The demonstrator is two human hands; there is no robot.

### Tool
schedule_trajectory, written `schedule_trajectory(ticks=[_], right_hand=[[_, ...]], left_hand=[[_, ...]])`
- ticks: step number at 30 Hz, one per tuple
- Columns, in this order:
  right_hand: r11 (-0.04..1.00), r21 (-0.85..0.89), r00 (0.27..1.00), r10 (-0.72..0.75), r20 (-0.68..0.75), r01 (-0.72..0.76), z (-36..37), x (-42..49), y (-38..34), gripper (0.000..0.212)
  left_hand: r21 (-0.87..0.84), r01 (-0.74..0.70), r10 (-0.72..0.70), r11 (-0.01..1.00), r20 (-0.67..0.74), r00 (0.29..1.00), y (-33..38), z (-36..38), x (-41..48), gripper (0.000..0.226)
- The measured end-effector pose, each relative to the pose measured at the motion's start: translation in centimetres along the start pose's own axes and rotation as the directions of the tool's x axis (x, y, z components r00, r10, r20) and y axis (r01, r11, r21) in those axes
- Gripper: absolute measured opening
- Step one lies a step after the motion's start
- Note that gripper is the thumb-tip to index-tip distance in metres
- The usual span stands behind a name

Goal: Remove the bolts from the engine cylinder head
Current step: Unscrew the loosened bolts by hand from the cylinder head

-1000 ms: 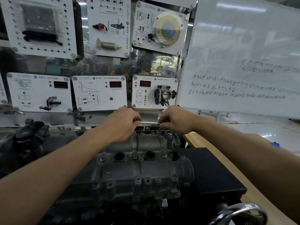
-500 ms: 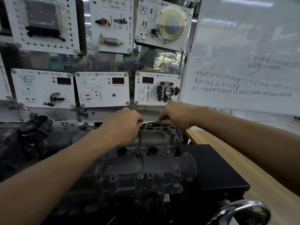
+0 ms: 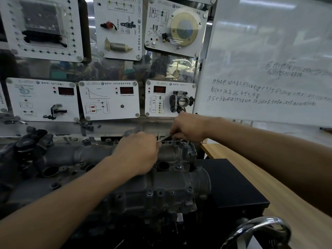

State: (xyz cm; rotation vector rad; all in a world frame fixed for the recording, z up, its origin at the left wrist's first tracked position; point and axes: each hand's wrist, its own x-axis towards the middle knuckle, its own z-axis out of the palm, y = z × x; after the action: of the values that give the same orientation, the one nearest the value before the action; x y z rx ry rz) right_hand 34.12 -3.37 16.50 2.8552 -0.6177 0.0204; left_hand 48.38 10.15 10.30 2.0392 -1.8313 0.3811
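Observation:
A grey cast engine cylinder head (image 3: pixel 136 187) lies across the bench in front of me, with several bolts (image 3: pixel 149 193) in its near face and open round ports on top. Over its far right end, a thin silver wrench bar (image 3: pixel 166 137) runs between my hands. My left hand (image 3: pixel 138 151) grips the bar's left end with curled fingers. The bar's right end sits in the curled fingers of my right hand (image 3: pixel 188 127), above the head's far edge. The tool's tip and the bolt under it are hidden by my hands.
White training panels (image 3: pixel 109 99) with sensors stand right behind the head. A whiteboard (image 3: pixel 269 60) leans at the right. A black box (image 3: pixel 233 186) sits on the wooden table (image 3: pixel 296 221) to the right of the head. A chrome ring (image 3: pixel 260 229) is at the bottom right.
The bar has tilted, its right end rising as my right hand moved up and back. My left hand dropped lower toward the head. The camera view shifted down slightly.

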Motion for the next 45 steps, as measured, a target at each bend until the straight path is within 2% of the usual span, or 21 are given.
schedule_trajectory(ticks=[3, 5, 6, 8, 9, 10, 12, 13, 14, 17, 20, 23, 25, 28, 30, 32, 34, 37, 41, 43, 45], right_hand=[[0.987, 0.152, 0.996, 0.062, -0.057, -0.053, 1.2, -0.4, 0.2, 0.019], [0.900, 0.424, 0.984, 0.156, -0.087, -0.105, 2.8, -1.2, 0.9, 0.022], [0.780, 0.611, 0.976, 0.211, -0.054, -0.135, 3.7, -1.6, 1.3, 0.024], [0.377, 0.911, 0.957, 0.285, 0.056, -0.166, 5.6, -2.2, 1.6, 0.034], [0.221, 0.966, 0.946, 0.319, 0.063, -0.138, 6.5, -2.3, 1.4, 0.037], [0.162, 0.982, 0.929, 0.370, 0.027, -0.093, 7.2, -2.3, 1.0, 0.040], [0.280, 0.959, 0.863, 0.495, -0.104, -0.046, 8.4, -2.1, -0.3, 0.058], [0.307, 0.951, 0.827, 0.538, -0.160, -0.016, 8.8, -2.2, -0.8, 0.067], [0.286, 0.958, 0.806, 0.560, -0.190, 0.028, 8.9, -2.2, -1.3, 0.070], [0.187, 0.976, 0.801, 0.564, -0.202, 0.115, 8.9, -2.3, -1.6, 0.068], [0.096, 0.984, 0.825, 0.536, -0.179, 0.152, 8.4, -2.8, -2.0, 0.060], [0.158, 0.979, 0.867, 0.462, -0.185, 0.125, 8.3, -3.6, -1.5, 0.053], [0.259, 0.960, 0.901, 0.383, -0.203, 0.106, 7.8, -4.1, -0.7, 0.039], [0.411, 0.912, 0.956, 0.262, -0.136, 0.017, 6.3, -4.8, 1.1, 0.011], [0.560, 0.829, 0.972, 0.205, -0.115, -0.020, 5.0, -5.1, 2.6, 0.008], [0.699, 0.714, 0.981, 0.161, -0.105, -0.038, 3.8, -5.1, 3.6, 0.011], [0.805, 0.591, 0.992, 0.108, -0.071, -0.045, 2.5, -4.4, 4.0, 0.013], [0.918, 0.392, 0.998, 0.062, 0.030, -0.069, 0.5, -2.5, 3.9, 0.013], [0.987, 0.131, 0.982, 0.071, 0.175, -0.095, -1.9, 0.1, 3.6, 0.020], [0.996, 0.044, 0.985, 0.071, 0.157, -0.079, -2.1, 1.3, 3.2, 0.021], [0.998, -0.064, 0.997, 0.028, 0.079, -0.023, -1.9, 2.6, 2.3, 0.025]], left_hand=[[-0.047, 0.114, -0.117, 0.992, -0.062, 0.991, 1.2, 1.1, -0.7, 0.040], [-0.082, 0.202, -0.208, 0.976, -0.085, 0.974, 2.1, 1.3, -0.8, 0.044], [-0.095, 0.241, -0.250, 0.966, -0.099, 0.963, 2.5, 1.3, -0.9, 0.045], [-0.112, 0.302, -0.314, 0.947, -0.107, 0.943, 3.2, 1.1, -1.2, 0.043], [-0.119, 0.318, -0.330, 0.941, -0.100, 0.939, 3.4, 1.0, -1.4, 0.043], [-0.125, 0.331, -0.343, 0.935, -0.093, 0.935, 3.7, 1.0, -1.7, 0.042], [-0.128, 0.356, -0.368, 0.926, -0.096, 0.925, 4.5, 1.0, -2.6, 0.041], [-0.124, 0.366, -0.379, 0.922, -0.105, 0.920, 5.4, 0.9, -3.1, 0.039], [-0.123, 0.370, -0.383, 0.921, -0.107, 0.917, 6.5, 0.9, -3.5, 0.035], [-0.143, 0.363, -0.373, 0.921, -0.054, 0.926, 11.1, 1.8, -3.8, 0.021], [-0.183, 0.352, -0.359, 0.918, -0.007, 0.933, 13.7, 2.0, -3.2, 0.022], [-0.172, 0.298, -0.297, 0.939, 0.029, 0.954, 13.3, 1.8, -2.7, 0.027], [-0.158, 0.231, -0.216, 0.960, 0.104, 0.971, 13.2, 1.6, -2.1, 0.036], [-0.169, 0.150, -0.102, 0.974, 0.264, 0.959, 13.0, 1.6, -1.1, 0.053], [-0.191, 0.067, -0.010, 0.979, 0.285, 0.958, 12.3, 1.6, -0.7, 0.048], [-0.320, 0.003, 0.073, 0.947, 0.224, 0.972, 11.1, 1.6, -0.8, 0.033], [-0.446, -0.017, 0.078, 0.895, 0.119, 0.990, 9.7, 1.2, -0.9, 0.026], [-0.423, -0.031, 0.015, 0.905, -0.041, 0.999, 6.7, -0.3, -0.1, 0.022], [-0.367, 0.022, -0.080, 0.930, -0.141, 0.987, 1.8, -2.5, 1.9, 0.022], [-0.321, 0.044, -0.093, 0.946, -0.139, 0.986, -0.4, -3.0, 2.8, 0.021], [-0.254, 0.049, -0.086, 0.966, -0.138, 0.987, -2.1, -3.2, 3.5, 0.019]])
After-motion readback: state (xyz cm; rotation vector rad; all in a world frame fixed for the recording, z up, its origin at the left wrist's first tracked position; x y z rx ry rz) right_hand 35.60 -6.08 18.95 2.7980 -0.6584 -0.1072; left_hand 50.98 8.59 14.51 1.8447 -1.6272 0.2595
